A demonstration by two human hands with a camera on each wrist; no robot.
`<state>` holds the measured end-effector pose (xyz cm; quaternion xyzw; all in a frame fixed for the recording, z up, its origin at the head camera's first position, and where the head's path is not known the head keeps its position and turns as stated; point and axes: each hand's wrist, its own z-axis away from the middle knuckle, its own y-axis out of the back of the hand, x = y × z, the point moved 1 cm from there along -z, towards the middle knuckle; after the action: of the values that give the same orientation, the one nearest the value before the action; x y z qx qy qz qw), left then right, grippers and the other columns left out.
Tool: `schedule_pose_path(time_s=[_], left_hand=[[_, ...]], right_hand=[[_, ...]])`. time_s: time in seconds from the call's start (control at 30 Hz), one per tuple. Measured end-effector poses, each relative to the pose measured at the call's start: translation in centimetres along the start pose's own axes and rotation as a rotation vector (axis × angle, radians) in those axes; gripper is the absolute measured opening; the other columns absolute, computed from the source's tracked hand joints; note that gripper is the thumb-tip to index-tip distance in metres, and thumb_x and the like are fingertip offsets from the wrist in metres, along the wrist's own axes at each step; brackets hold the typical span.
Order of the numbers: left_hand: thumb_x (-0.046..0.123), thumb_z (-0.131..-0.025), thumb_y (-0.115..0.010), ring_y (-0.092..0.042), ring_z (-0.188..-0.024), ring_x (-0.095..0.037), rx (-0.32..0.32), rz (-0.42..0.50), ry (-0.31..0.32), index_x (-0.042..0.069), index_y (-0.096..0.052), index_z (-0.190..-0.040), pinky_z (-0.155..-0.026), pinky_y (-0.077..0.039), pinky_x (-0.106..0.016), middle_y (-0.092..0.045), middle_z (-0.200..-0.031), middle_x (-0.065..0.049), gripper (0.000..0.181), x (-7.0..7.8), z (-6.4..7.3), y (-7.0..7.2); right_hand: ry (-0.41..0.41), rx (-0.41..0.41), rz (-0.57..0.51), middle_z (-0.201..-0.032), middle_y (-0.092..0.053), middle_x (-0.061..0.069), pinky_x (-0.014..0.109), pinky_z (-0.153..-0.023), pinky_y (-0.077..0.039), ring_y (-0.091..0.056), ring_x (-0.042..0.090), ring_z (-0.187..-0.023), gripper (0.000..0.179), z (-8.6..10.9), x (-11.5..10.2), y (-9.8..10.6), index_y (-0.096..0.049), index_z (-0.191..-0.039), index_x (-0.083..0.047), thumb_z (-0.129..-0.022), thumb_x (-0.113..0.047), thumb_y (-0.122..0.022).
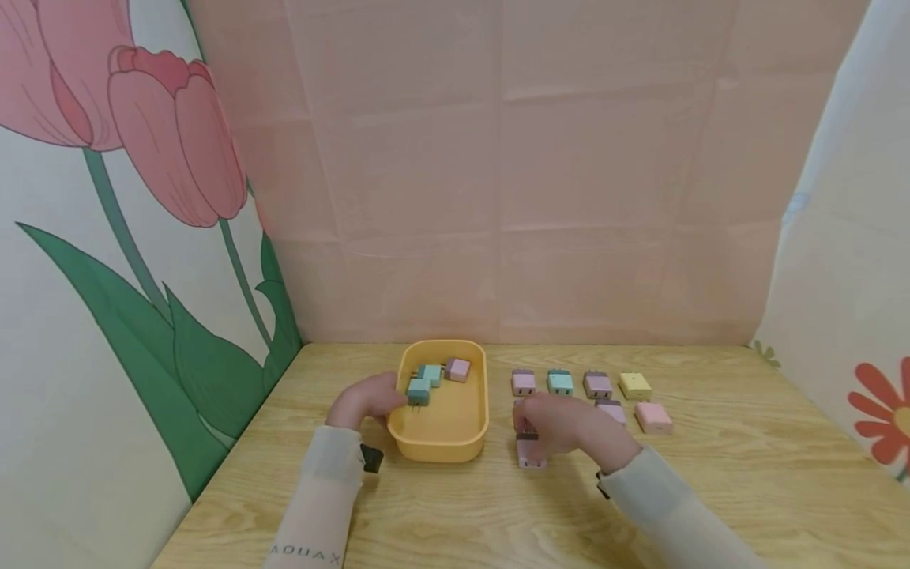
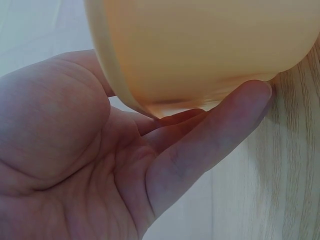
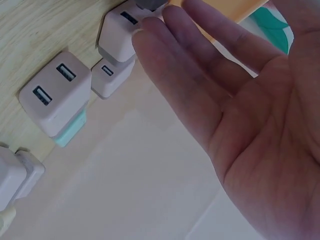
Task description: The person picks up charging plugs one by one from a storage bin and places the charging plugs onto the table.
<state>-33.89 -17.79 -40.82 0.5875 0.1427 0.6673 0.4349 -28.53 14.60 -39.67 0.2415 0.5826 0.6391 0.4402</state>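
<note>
At the left wall of the yellow plastic container [image 1: 451, 453], my left hand [image 1: 366, 397] grips the rim. The left wrist view has its thumb passing behind the rim and its fingers [image 2: 205, 145] along the outside of the wall. Inside the container lie two teal USB wall chargers [image 1: 419, 391] and one pink-purple charger [image 1: 458, 369]. My right hand [image 1: 558, 423] reaches down over the nearest pink charger [image 1: 531, 454], hiding part of it. From the right wrist, its fingers [image 3: 175, 80] look nearly straight, fingertips beside a pink charger [image 3: 119, 32] with a USB port.
Right of the container, several chargers stand in rows: a pink-purple one [image 1: 523, 383], a teal one [image 1: 560, 382], a yellow one [image 1: 635, 386] and a pink one [image 1: 653, 418]. The wooden table [image 1: 462, 514] meets a pink cloth backdrop [image 1: 498, 197] behind.
</note>
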Motion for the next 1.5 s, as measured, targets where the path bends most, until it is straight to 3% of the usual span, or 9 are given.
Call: schedule_pose_path(time_s=[0.13,0.33,0.83,1.0,1.23,1.5], left_hand=[[0.008,-0.099,-0.056,-0.075,-0.078,-0.023,0.001,0.004,0.006,-0.002,-0.063,-0.121,-0.074,-0.065,-0.038,-0.077,-0.103,-0.02,0.025,0.1,-0.1,0.1],[0.007,-0.099,-0.056,-0.074,-0.074,-0.02,0.0,0.014,-0.007,-0.003,-0.063,-0.12,-0.07,-0.065,-0.037,-0.077,-0.101,-0.021,0.024,-0.1,-0.2,0.1],[0.007,-0.098,-0.056,-0.076,-0.077,-0.025,-0.003,0.015,-0.009,-0.004,-0.063,-0.121,-0.071,-0.065,-0.038,-0.077,-0.103,-0.021,0.027,0.0,-0.2,0.1],[0.007,-0.098,-0.056,-0.078,-0.079,-0.026,0.005,0.016,-0.003,-0.003,-0.063,-0.119,-0.07,-0.064,-0.037,-0.077,-0.103,-0.022,0.024,0.0,-0.3,0.0],[0.008,-0.099,-0.056,-0.078,-0.08,-0.027,0.007,0.009,-0.002,-0.002,-0.064,-0.118,-0.07,-0.064,-0.035,-0.077,-0.104,-0.022,0.023,0.3,-0.3,-0.1],[0.008,-0.098,-0.056,-0.076,-0.078,-0.024,0.004,0.01,-0.01,-0.004,-0.064,-0.121,-0.07,-0.063,-0.035,-0.077,-0.103,-0.021,0.026,0.5,-0.7,-0.3]], right_hand=[[0.004,0.015,-0.01,-0.095,-0.07,-0.004,0.04,-0.079,-0.056,-0.06,0.012,-0.084,0.023,-0.1,0.4,0.2,-0.074,-0.106,-0.015,-0.089,-0.02,-0.089],[0.001,0.066,0.005,-0.11,-0.074,0.005,0.044,-0.083,-0.061,-0.067,0.017,-0.093,0.025,-0.1,1.1,0.7,-0.075,-0.117,-0.009,-0.096,-0.022,-0.082],[0.047,0.16,0.059,-0.117,-0.073,0.008,0.04,-0.08,-0.06,-0.067,0.016,-0.094,0.027,-0.4,2.1,0.9,-0.074,-0.121,-0.009,-0.098,-0.022,-0.08],[0.126,0.258,0.13,-0.121,-0.071,0.008,0.039,-0.081,-0.062,-0.069,0.018,-0.098,0.025,-0.8,1.9,0.7,-0.072,-0.12,-0.012,-0.099,-0.022,-0.079],[0.188,0.402,0.162,-0.131,-0.068,0.01,0.035,-0.077,-0.061,-0.068,0.02,-0.101,0.042,-1.3,0.7,0.5,-0.067,-0.134,-0.009,-0.096,-0.017,-0.081],[0.15,0.342,0.126,-0.143,-0.064,0.012,0.049,-0.098,-0.062,-0.065,0.031,-0.128,0.048,-2.8,-0.2,1.4,-0.063,-0.143,-0.01,-0.099,-0.018,-0.079]])
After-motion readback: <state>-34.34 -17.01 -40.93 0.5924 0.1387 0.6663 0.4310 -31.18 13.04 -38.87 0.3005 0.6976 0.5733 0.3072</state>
